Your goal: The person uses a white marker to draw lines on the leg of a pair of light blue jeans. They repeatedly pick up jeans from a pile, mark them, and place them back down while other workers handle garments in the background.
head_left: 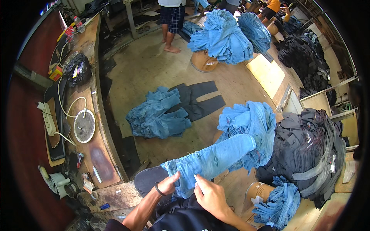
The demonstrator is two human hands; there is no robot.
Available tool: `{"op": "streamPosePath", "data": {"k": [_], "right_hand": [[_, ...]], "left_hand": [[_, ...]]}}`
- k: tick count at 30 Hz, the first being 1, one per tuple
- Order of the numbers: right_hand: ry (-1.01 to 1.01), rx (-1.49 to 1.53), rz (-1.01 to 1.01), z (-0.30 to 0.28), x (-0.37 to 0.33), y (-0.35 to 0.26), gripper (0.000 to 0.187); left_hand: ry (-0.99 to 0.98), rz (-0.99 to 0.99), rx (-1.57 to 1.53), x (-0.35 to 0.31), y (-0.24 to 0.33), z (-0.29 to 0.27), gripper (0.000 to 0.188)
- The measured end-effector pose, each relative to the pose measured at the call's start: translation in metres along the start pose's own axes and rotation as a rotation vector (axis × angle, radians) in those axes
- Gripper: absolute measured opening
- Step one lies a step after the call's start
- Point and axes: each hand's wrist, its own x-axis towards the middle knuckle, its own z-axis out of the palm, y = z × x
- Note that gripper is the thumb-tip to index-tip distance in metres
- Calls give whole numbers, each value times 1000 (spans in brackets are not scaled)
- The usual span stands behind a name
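Note:
A pair of light blue jeans (210, 158) with worn, faded patches stretches from in front of me toward the right, its far end lying against a heap of blue denim (250, 119). My left hand (167, 185), with a dark band at the wrist, is closed on the near left end, thumb on top. At the near edge of the denim my right hand (211, 196) is closed, fingers bent and one fingertip against the cloth; its grip is partly hidden. Beneath the left end shows a dark rounded board (148, 180).
Blue jeans (158, 115) and dark trousers (196, 98) lie on the floor ahead. A workbench (102, 127) with a round dish (84, 126) and power strip (47, 118) runs along the left. Dark cloth (300, 150) is heaped at right. A person (171, 19) stands beyond.

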Motion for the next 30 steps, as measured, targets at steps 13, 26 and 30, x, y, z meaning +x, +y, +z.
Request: {"op": "streamPosePath", "data": {"k": [13, 26, 30], "right_hand": [[9, 90, -50, -6, 4, 3, 30], [-92, 346, 139, -26, 30, 48, 16], [-52, 268, 127, -26, 32, 50, 17]], "left_hand": [[-33, 42, 9, 2, 3, 6, 102], [33, 50, 3, 3, -5, 3, 106], [-1, 68, 1, 2, -4, 5, 108]]}}
